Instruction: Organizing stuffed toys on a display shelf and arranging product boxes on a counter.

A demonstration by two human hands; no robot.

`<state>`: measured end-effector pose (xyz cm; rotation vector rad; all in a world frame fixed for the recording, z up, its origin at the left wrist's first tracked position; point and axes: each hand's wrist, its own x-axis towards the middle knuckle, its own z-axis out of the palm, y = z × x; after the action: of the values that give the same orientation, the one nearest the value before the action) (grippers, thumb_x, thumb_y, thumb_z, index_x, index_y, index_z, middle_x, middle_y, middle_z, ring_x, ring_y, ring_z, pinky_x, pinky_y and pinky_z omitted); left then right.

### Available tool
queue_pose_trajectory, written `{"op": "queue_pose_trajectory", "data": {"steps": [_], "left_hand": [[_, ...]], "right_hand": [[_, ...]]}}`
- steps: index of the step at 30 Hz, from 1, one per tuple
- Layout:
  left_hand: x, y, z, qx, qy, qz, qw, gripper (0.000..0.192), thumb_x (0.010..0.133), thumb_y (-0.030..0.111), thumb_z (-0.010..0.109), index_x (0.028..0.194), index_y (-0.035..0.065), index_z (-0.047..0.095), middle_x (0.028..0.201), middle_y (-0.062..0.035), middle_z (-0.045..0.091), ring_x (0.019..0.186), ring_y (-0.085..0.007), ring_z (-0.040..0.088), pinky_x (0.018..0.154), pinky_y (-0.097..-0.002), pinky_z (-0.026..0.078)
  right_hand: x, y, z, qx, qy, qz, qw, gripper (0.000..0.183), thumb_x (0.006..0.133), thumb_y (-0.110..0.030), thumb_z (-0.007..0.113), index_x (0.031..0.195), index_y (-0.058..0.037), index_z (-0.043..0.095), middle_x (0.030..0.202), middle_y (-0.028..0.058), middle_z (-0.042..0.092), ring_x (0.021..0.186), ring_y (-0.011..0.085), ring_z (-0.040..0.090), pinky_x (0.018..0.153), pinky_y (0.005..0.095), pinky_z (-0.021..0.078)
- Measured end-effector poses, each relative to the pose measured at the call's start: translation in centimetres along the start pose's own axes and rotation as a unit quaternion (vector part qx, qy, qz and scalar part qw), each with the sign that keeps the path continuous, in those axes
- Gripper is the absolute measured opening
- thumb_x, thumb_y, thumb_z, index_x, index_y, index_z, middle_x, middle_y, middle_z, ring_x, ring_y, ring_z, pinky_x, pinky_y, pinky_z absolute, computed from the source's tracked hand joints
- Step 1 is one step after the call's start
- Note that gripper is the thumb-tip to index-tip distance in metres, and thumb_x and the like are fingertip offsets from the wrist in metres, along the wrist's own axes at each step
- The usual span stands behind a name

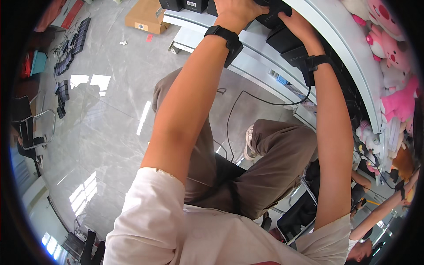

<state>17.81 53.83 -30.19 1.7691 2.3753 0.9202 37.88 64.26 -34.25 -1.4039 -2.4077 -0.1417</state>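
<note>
At the top edge, my left hand (237, 11) is partly cut off by the picture's rim, its thumb against a black box (270, 16) on the white shelf unit. From the other side my right hand (296, 25) has its thumb at the same box; the rest of its fingers are mostly hidden. Below my right hand sit more black boxes, one plain (284, 39) and one bearing writing (293, 55). Further black boxes (193, 5) stand left of my left hand. Each wrist wears a black strap with a module; a black cable (243, 92) hangs from the right one.
White shelf edges (258, 58) cross ahead, with plush toys (392, 54) on the upper shelf at right. An open cardboard box (144, 16) rests on the floor. Rows of dark boxes (81, 36) lie far left. Another person's arm (381, 212) shows at lower right, near chairs.
</note>
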Motion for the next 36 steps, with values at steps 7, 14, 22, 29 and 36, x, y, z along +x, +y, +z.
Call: {"op": "queue_pose_trajectory", "data": {"steps": [7,14,22,29,36], "left_hand": [[0.4,-0.4,0.1,-0.038,-0.072,-0.015,0.997,0.101,0.062,0.048,0.09,0.144,0.0011,0.054,0.156,-0.0431,0.021,0.14,-0.0598,0.028,0.113,-0.0673,0.032],[0.4,0.0,0.4,-0.093,-0.055,-0.01,0.994,0.104,0.06,0.042,0.092,0.147,0.0021,0.049,0.155,-0.0437,0.018,0.14,-0.0649,0.023,0.111,-0.0713,0.034],[0.1,0.1,-0.7,-0.105,-0.06,-0.007,0.993,0.106,0.059,0.039,0.092,0.148,0.0043,0.048,0.154,-0.0444,0.019,0.139,-0.0656,0.024,0.11,-0.0719,0.036],[2.0,-2.0,5.0,0.023,-0.01,0.185,0.982,0.112,0.057,0.039,0.092,0.151,0.0026,0.044,0.156,-0.044,0.018,0.141,-0.0652,0.022,0.11,-0.0708,0.038],[-1.7,1.2,-1.9,-0.147,-0.145,0.036,0.978,0.114,0.058,0.033,0.093,0.154,0.0061,0.038,0.157,-0.0436,0.016,0.142,-0.0673,0.02,0.106,-0.0689,0.044]], "right_hand": [[-0.1,0.0,0.4,0.007,0.039,-0.017,0.999,0.05,0.086,-0.039,0.077,0.122,-0.0052,0.069,0.111,0.0195,0.073,0.1,0.0408,0.07,0.09,0.0476,0.0552],[-0.1,0.2,0.5,0.021,0.039,-0.03,0.999,0.051,0.085,-0.038,0.077,0.124,-0.0054,0.068,0.116,0.0201,0.072,0.104,0.0418,0.068,0.094,0.0475,0.0537],[-0.6,-0.9,-1.7,-0.018,0.038,-0.018,0.999,0.05,0.086,-0.038,0.075,0.124,-0.0057,0.069,0.117,0.0195,0.072,0.105,0.0416,0.068,0.095,0.0477,0.0533],[0.2,-1.2,-1.5,-0.065,0.042,-0.02,0.997,0.048,0.086,-0.034,0.075,0.124,-0.0067,0.069,0.121,0.0195,0.071,0.108,0.042,0.067,0.097,0.0478,0.0527],[-0.3,-0.3,-1.8,-0.102,-0.005,-0.012,0.995,0.065,0.083,-0.017,0.071,0.143,-0.0017,0.053,0.142,0.0254,0.057,0.134,0.0449,0.051,0.113,0.0469,0.0409]]}}
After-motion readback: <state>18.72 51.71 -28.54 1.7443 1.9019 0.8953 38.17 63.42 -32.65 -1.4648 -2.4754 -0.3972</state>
